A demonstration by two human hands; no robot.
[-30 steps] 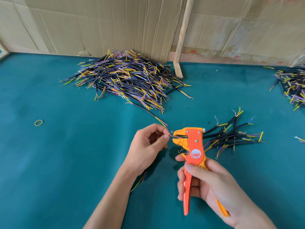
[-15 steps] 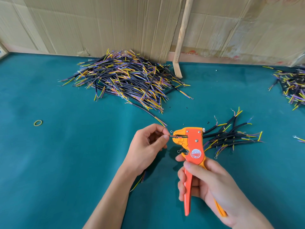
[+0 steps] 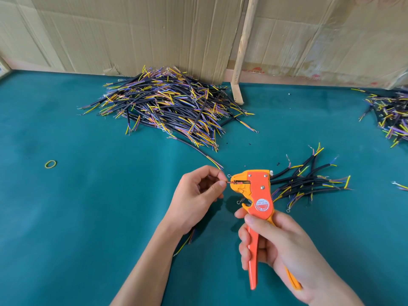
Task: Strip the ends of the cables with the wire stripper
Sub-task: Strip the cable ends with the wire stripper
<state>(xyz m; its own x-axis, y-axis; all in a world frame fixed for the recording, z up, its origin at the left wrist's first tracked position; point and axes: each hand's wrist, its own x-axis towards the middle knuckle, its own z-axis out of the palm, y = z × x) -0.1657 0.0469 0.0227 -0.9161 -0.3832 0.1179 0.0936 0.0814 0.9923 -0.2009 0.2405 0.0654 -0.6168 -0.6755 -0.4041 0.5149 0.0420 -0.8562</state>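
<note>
The left hand (image 3: 196, 195) pinched a thin wire (image 3: 229, 183) between thumb and forefinger, feeding its end rightward into the mouth of the orange wire stripper (image 3: 254, 195). The rest of that cable (image 3: 184, 242) trailed out below the left wrist toward the near side. The right hand (image 3: 276, 246) wrapped its fingers round both handles, which stood partly apart, so the tool looked not yet fully squeezed.

Doing this step well seemed to call for holding the wire straight and level in the mouth, with only a short length past the blades, then squeezing the handles in one steady stroke while the left grip stayed firm. A slack pinch would likely let the wire slide and leave the insulation on; a crooked entry could nick the strands.

A small bundle of cables (image 3: 309, 182) lay on the green tabletop (image 3: 88, 206) just right of the stripper's head, and a large heap (image 3: 167, 107) sat far left.
</note>
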